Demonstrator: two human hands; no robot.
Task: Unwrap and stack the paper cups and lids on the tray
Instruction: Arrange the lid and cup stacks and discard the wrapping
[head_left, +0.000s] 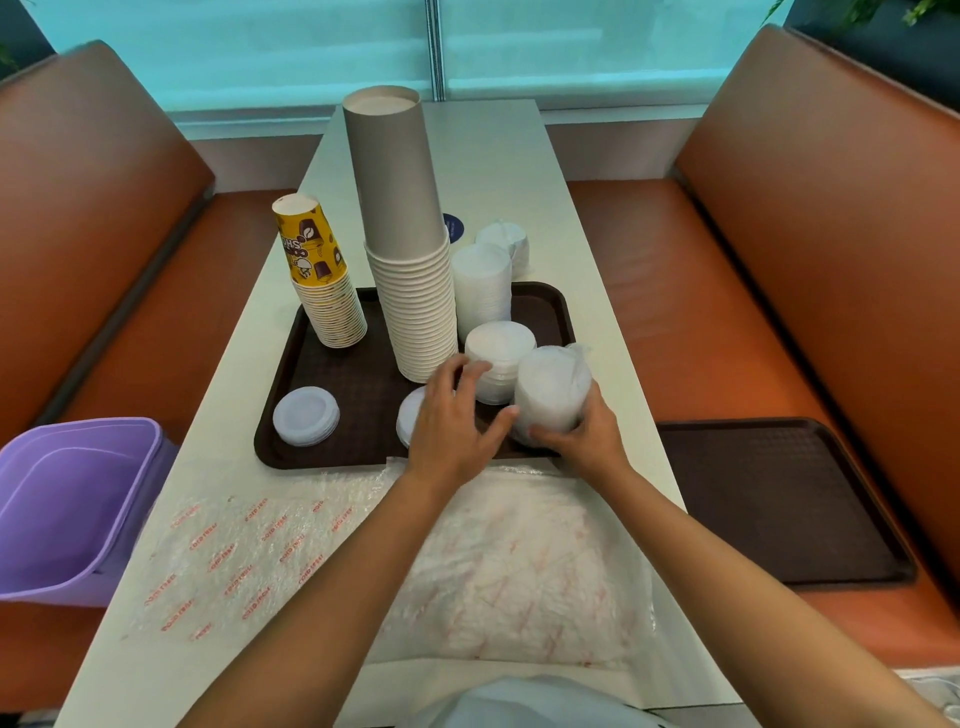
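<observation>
Empty plastic wrap (363, 545) nearest, red print repeated, looks like "FOOD FRESH", too blurry to swear.

Right hand (587, 436) curled round wrapped lid bundle (553, 389), tray's (332, 447) 5 o'clock corner. Light, film slippery, stack probably slides apart, so grab round sides, low.

Left hand (452, 421) fingers spread, touching bare lid stack (498, 364).

Yellow cups (317, 270) at 10 o'clock read "SHS", partly hidden. Grey cup tower (405, 234) dead centre, plain.
</observation>
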